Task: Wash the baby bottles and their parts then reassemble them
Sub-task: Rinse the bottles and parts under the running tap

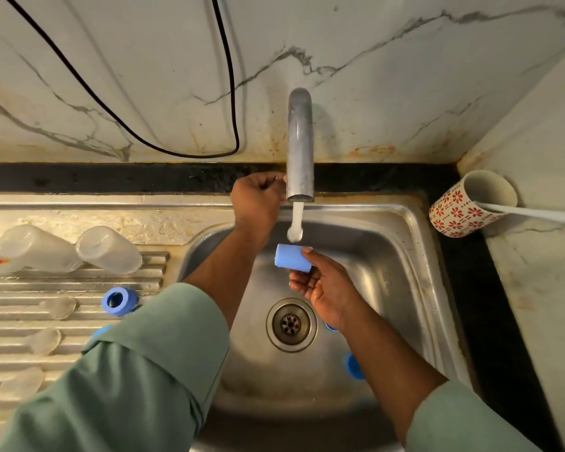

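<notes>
Below me is the steel sink [415, 256], its tap [300, 148] running water. My left hand [256, 199] reaches behind the spout, fingers curled; what it grips I cannot tell. My right hand [327, 290] pinches the blue bottle cap [292, 258] just under the stream. Clear bottles [108, 250] lie on the drainboard [62, 321], beside a blue ring [119, 301].
</notes>
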A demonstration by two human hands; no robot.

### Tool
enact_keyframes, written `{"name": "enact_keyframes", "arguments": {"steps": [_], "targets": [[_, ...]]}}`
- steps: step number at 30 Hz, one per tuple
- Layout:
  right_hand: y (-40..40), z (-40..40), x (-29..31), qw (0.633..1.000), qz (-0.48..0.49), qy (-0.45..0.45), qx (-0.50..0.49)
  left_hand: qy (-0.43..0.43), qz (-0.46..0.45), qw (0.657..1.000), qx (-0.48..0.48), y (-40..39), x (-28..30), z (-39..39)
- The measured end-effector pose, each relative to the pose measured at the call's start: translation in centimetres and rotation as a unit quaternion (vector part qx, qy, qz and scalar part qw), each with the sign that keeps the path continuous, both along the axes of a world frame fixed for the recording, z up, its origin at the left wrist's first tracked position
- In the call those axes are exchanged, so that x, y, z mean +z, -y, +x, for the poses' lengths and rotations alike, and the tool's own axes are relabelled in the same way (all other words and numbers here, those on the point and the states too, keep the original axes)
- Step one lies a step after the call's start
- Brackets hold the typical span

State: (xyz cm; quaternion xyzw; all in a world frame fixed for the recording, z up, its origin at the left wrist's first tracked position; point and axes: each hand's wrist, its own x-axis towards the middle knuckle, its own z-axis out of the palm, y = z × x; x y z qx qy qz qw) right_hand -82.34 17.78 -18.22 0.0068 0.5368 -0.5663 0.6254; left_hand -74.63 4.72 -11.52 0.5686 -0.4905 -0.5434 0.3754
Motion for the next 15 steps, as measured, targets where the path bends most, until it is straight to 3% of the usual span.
{"name": "enact_keyframes", "arguments": {"steps": [2,9,12,15], "targets": [[-0.1,0.0,-0.2,1.0,-0.003,-0.009,0.012,-0.015,0.017,1.0,0.012,0.3,-0.2,0.0],[-1.0,0.7,-2.3,0.999,0.018,-0.036,0.033,0.083,-0.001,0.996,-0.024,0.3,0.7,0.7],[-1.0,1.4,-3.4,0.975,0.038,-0.165,0.147,0.128,-0.011,0.991,-0.046,0.2,1.5,0.9],[-0.3,1.1,-4.6,0.873,-0.002,-0.402,0.276,0.15,-0.011,0.987,-0.063,0.0,2.2,0.9]]}}
